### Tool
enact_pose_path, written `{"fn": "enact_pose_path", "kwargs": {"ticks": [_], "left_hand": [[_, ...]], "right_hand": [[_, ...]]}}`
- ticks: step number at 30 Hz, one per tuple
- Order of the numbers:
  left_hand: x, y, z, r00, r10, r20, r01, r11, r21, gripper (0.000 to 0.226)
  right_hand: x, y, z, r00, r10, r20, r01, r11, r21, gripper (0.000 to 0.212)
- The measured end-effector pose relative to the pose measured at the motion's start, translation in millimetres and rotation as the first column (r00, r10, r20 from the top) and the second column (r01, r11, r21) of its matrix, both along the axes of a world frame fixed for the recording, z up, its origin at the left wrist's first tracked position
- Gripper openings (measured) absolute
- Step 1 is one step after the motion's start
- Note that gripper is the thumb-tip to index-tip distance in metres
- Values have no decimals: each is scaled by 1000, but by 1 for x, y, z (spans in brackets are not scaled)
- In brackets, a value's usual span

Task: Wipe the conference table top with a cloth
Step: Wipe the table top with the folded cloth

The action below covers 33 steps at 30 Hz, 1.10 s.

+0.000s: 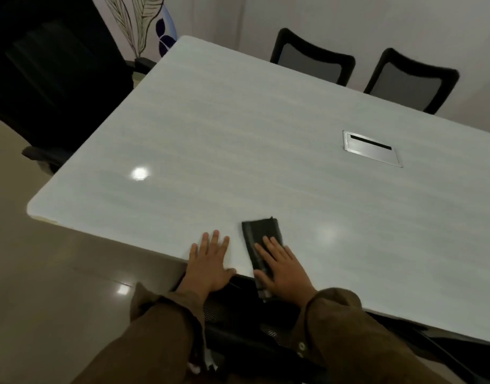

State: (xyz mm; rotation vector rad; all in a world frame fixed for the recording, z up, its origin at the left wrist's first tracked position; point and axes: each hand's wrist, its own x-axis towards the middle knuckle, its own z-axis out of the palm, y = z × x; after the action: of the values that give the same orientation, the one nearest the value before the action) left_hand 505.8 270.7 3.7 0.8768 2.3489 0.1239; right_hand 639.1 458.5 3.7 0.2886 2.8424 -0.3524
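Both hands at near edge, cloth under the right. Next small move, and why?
Probably slide the cloth forward with the right hand. That hand lies flat on it, the cloth's near end hangs over the edge, and most of the table top stretches ahead. The left hand rests flat beside it.

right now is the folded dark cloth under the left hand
No, the right hand presses flat on the folded dark cloth, while the left hand rests on the bare pale table top beside it.

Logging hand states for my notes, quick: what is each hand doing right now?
The left hand is open, flat on the table top, holding nothing.
The right hand is open, straight fingers pressing the dark cloth onto the table top.
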Motion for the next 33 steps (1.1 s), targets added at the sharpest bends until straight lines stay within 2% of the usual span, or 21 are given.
{"fn": "enact_pose_path", "kwargs": {"ticks": [2, 4, 7, 9, 11, 13, 15, 16, 18, 21, 24, 26, 29, 33], "left_hand": [[-1, -1, 2, 1000, 0, 22, -1, 1000, 16, 82], [-4, -1, 4, 998, 33, 55, -36, 998, 44, 77], [3, 1, 2, 998, 68, 15, -68, 996, 52, 75], [11, 5, 1, 996, 73, -55, -71, 997, 31, 77], [18, 7, -1, 991, 97, -97, -96, 995, 6, 78], [20, 11, -2, 986, 92, -142, -97, 995, -25, 84], [20, 12, -7, 981, 98, -169, -103, 995, -17, 93], [20, 12, -10, 977, 122, -174, -123, 992, 2, 94], [21, 15, -13, 973, 171, -154, -170, 985, 20, 87], [23, 25, -12, 968, 226, -109, -230, 973, -22, 82], [26, 31, -8, 957, 280, -72, -283, 959, -30, 82], [29, 33, -6, 951, 304, -54, -306, 952, -31, 80], [37, 37, -1, 941, 334, -56, -336, 941, -42, 78], [42, 42, 2, 939, 336, -69, -338, 941, -19, 74]], "right_hand": [[37, 29, 4, 1000, -7, 30, 5, 998, 55, 72], [49, 56, 6, 991, -124, 50, 118, 987, 113, 77], [13, 67, 5, 932, -356, 66, 348, 931, 108, 72], [-20, 55, 3, 903, -421, 82, 414, 906, 84, 69], [-24, 42, 0, 953, -296, 59, 292, 954, 68, 69], [0, 57, -2, 999, -53, -10, 53, 998, 16, 68], [35, 93, -9, 989, 122, -81, -123, 992, -11, 66], [45, 117, -12, 984, 139, -115, -142, 990, -22, 64], [44, 164, -15, 989, 48, -139, -54, 998, -38, 63], [-8, 217, -18, 983, -126, -134, 128, 992, 6, 70], [-75, 234, -21, 938, -344, -51, 346, 937, 49, 72], [-113, 223, -20, 907, -421, 6, 420, 906, 58, 69], [-130, 189, -13, 945, -325, 45, 324, 946, 24, 69], [-68, 140, -18, 994, -113, 11, 113, 993, -16, 75]]}}
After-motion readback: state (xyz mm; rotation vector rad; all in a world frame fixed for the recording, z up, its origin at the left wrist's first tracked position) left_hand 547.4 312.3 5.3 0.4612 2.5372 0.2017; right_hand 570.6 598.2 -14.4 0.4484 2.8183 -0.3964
